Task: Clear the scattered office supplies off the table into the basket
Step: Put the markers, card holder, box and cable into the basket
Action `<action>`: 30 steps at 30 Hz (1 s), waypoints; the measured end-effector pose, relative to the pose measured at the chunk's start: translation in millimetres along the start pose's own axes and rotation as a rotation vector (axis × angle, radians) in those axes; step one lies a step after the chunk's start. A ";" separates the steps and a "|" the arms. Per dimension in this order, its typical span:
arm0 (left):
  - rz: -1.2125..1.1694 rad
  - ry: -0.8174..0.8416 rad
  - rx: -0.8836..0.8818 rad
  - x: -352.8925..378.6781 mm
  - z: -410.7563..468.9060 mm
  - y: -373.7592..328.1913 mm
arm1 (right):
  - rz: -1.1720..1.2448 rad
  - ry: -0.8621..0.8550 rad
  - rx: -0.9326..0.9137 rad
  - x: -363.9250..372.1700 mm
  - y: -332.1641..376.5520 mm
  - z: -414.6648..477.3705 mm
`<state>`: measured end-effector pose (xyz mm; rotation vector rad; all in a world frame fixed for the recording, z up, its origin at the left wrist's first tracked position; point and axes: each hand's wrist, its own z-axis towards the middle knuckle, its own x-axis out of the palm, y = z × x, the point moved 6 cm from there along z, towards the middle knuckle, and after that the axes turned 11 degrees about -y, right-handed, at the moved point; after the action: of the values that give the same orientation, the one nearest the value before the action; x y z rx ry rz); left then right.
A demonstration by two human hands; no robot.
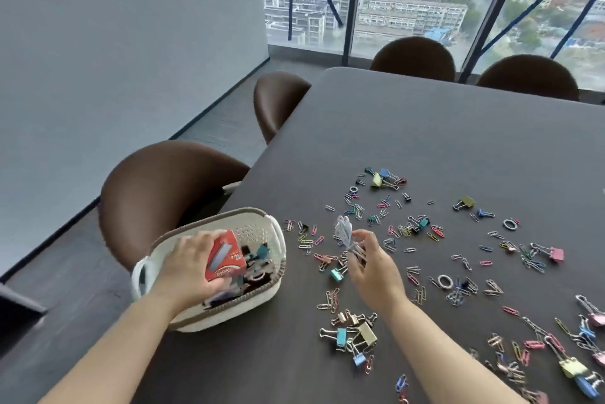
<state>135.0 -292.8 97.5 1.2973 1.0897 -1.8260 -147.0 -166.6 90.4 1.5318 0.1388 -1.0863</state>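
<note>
Dark grey table (442,128) with rounded corners. A white basket (235,312) sits right at its left edge. The rest is a mess of coloured paper clips (306,245) strewn over the near and right side, mixed with binder clips (355,333) in small heaps: one by the front, one further back, more at the right edge. A couple of rings (444,281) lie among them too.

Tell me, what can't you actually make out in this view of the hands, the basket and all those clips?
All in the head view:
- Basket contents: largely hidden by the left hand and the red box it holds.
- Pale bunch pinched by the right hand: motion-blurred, so its make-up is unclear.
- Red box print: too blurred to read.
- Pink clip at the right: cut off by the frame edge.
</note>
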 end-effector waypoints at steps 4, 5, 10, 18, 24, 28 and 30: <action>0.242 0.336 0.086 24.2 -4.6 30.1 | 0.039 -0.046 -0.034 31.0 39.3 2.8; 0.300 0.394 0.103 28.9 -2.7 31.3 | 0.044 -0.062 -0.030 35.4 44.0 3.3; 0.412 0.537 0.142 51.8 9.5 45.0 | 0.046 -0.124 -0.014 45.9 52.5 6.2; 0.152 0.099 0.233 16.8 12.5 48.8 | 0.059 -0.062 -0.118 77.2 90.1 6.3; -0.102 -0.320 0.058 -19.6 -18.9 92.9 | -0.100 0.414 -0.208 156.5 125.7 -0.7; -0.163 -0.258 -0.045 -2.8 -33.9 102.7 | -0.249 0.480 -0.274 184.1 138.7 -5.9; -0.191 -0.239 -0.060 4.1 -37.6 103.2 | -0.274 0.435 -0.313 183.7 145.2 -6.5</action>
<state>237.6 -306.1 60.3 0.9375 1.1583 -2.0115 50.2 -291.3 68.4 1.4655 0.8009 -0.8734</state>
